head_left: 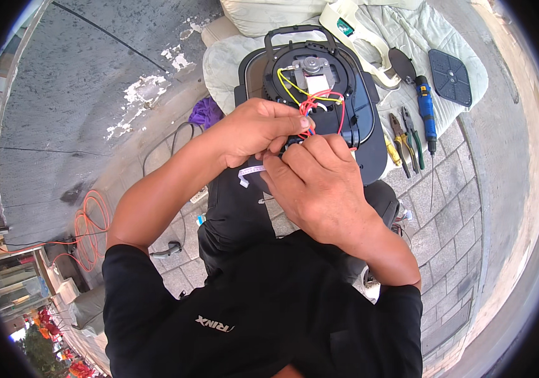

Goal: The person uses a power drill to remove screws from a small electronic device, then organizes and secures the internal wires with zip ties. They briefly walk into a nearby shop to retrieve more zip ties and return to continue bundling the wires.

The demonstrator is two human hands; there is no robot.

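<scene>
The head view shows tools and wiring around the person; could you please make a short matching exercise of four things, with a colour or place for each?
Things:
1. Drill
2. Coiled cable
3. Wires
4. Square plate

Colours and places:
A. Red and yellow among their colours, at the person's fingers
B. Dark grey, at the upper right
C. Orange, on the ground at the left
D. Blue-bodied, right of the pliers

Right pairs: 1-D, 2-C, 3-A, 4-B.
</scene>
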